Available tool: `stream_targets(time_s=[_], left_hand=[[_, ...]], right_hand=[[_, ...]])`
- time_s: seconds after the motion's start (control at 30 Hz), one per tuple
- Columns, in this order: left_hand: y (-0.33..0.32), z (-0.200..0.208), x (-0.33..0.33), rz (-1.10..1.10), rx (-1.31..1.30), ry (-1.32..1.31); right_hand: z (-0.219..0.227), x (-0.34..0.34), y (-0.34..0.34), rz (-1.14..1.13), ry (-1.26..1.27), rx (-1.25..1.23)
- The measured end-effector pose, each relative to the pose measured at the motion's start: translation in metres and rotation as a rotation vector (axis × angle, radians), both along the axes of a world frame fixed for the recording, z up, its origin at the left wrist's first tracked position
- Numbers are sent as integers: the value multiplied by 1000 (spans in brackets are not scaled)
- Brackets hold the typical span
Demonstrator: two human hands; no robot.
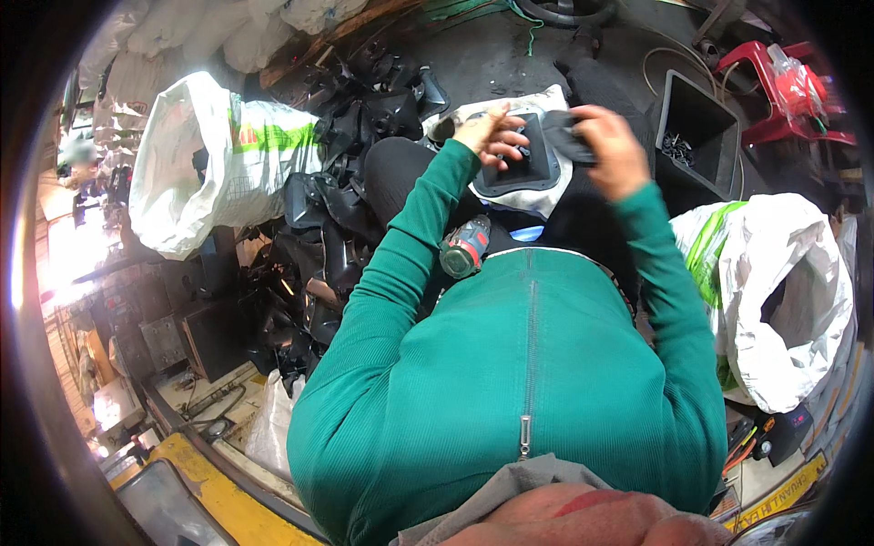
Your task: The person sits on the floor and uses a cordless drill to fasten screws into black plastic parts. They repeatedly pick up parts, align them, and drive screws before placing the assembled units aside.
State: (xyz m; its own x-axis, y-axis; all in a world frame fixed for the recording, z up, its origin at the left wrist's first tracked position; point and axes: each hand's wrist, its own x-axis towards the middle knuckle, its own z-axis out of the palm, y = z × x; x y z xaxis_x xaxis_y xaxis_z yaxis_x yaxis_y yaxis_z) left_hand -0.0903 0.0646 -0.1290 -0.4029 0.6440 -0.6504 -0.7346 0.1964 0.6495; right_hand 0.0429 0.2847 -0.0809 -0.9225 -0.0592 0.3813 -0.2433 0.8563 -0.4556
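Over my lap lies a white cloth (552, 98) with a black plastic housing (517, 188) on it, hollow side up. My left hand (492, 136) hovers at the housing's upper left edge, its fingers spread and holding nothing. In my right hand (614, 150), just right of the housing, is a dark plastic piece (566, 136); motion blurs it, so its exact shape does not show. A red and dark cordless screwdriver (465, 247) rests on my lap below my left forearm.
Black plastic parts (364, 127) are heaped to the left, beside an open white sack (182, 164). On the right stand a black bin (728, 114) with small screws (676, 148), another white sack (774, 300) and a red stool (760, 91). A green cord (533, 32) trails at the back.
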Motion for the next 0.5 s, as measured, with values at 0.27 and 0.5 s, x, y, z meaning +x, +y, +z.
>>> stream_targets(time_s=[0.27,0.5], left_hand=[[-41,-90,0,269,-135,127],[-35,-94,8,148,-217,263]], right_hand=[[-111,-27,-39,64,-309,-254],[-100,19,87,-684,76,-591]])
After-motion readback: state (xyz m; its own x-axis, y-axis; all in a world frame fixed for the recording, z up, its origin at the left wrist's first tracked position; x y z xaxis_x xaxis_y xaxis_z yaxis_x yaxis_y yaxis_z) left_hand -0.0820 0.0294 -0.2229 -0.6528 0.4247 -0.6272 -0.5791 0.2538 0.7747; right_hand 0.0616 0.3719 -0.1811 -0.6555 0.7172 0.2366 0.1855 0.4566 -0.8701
